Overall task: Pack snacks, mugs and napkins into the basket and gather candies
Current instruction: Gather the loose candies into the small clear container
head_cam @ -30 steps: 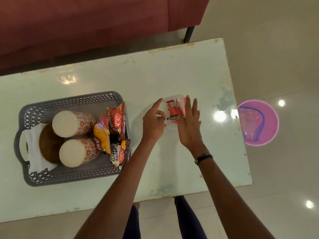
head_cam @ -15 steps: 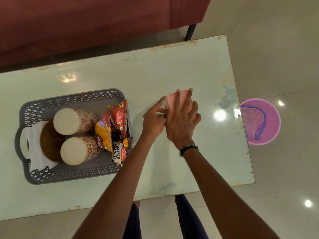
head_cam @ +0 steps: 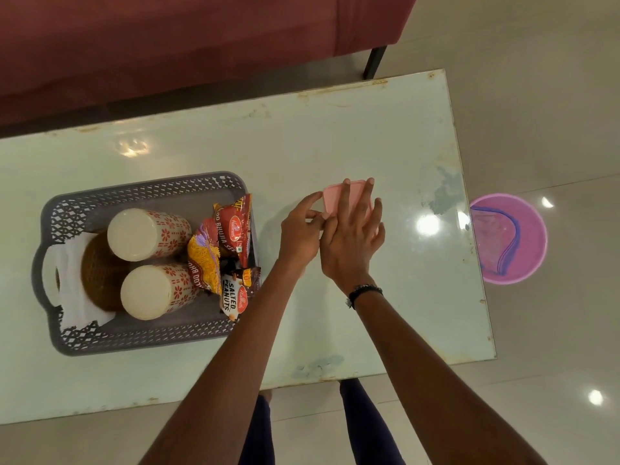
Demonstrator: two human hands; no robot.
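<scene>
A small box with a pink lid (head_cam: 333, 199) sits on the table right of the grey basket (head_cam: 144, 187). My right hand (head_cam: 352, 239) lies flat on the lid with fingers spread, holding it down. My left hand (head_cam: 300, 229) pinches the box's left edge. The candies are hidden under the lid. In the basket lie two white mugs with red flowers (head_cam: 147, 234) (head_cam: 157, 292), a white napkin (head_cam: 72, 283), a red and yellow snack packet (head_cam: 235, 226) and a salted peanuts packet (head_cam: 236, 297).
A brown woven round piece (head_cam: 97, 273) sits under the mugs. The pale glass table (head_cam: 369, 129) ends just right of my hands. A pink bin (head_cam: 510, 238) stands on the floor beyond that edge, and a red sofa (head_cam: 167, 45) runs behind the table.
A second ago the box was uncovered with red candies showing. My right hand has laid the pink lid over it and now rests flat on top.
</scene>
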